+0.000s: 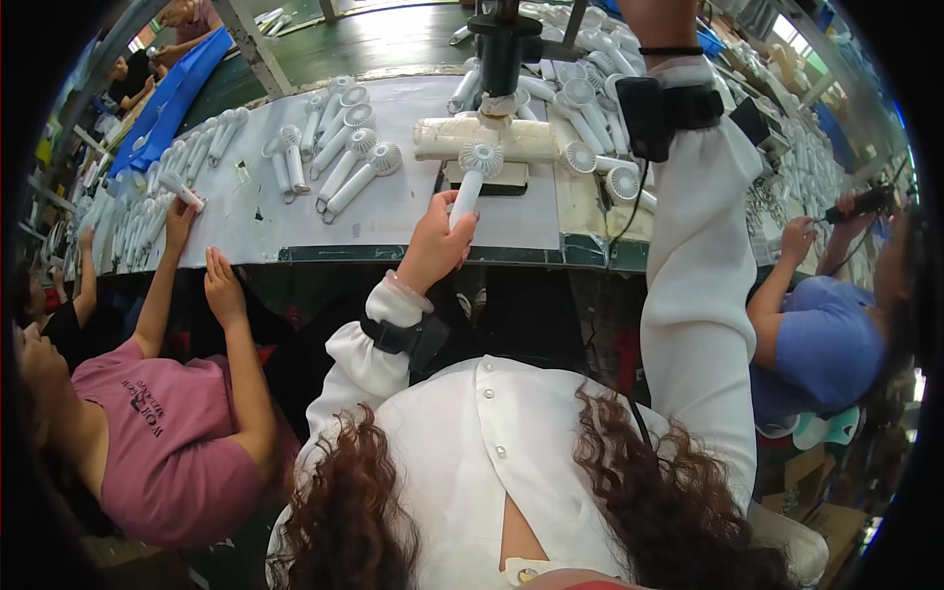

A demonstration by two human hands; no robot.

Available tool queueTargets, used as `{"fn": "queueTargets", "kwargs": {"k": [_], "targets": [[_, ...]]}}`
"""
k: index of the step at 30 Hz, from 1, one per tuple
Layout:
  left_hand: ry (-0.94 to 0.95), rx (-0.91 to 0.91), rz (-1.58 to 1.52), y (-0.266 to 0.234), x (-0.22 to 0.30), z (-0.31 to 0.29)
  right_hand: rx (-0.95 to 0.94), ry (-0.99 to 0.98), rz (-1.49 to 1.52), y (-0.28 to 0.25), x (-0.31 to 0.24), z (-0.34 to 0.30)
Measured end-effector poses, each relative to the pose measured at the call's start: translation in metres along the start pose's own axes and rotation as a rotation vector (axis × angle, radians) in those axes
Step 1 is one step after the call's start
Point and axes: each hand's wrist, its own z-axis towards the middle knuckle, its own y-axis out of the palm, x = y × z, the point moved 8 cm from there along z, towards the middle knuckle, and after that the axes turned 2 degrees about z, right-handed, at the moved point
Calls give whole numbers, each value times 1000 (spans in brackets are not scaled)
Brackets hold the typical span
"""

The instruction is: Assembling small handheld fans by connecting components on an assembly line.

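A small white handheld fan (466, 200) is in my left hand (436, 241), whose fingers are wrapped round its handle. Its round grille head points away from me, at the padded, cream-coloured crossbar (442, 140) below the dark press column (502, 59). A dark-edged block (506, 180) sits on the table just behind the fan. My right arm is raised high. Only part of my right hand (661, 18) shows at the top edge, and its fingers are out of sight, so what it touches is hidden.
Several white fans (359, 162) lie on the white table sheet (334, 221) to the left. More fans (590, 108) are heaped behind and right of the press. A co-worker in pink (177, 433) sits at the left, handling a fan; another in blue (826, 339) works at the right with a dark tool.
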Motion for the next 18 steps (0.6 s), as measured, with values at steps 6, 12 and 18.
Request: {"fn": "queueTargets", "kwargs": {"k": [6, 12, 18], "targets": [[64, 106, 224, -20, 20, -33, 171, 489, 147, 2, -32, -105], [195, 93, 259, -7, 27, -32, 8, 1209, 974, 81, -75, -236], [291, 108, 342, 2, 18, -34, -119, 1233, 1061, 103, -81, -258]]}}
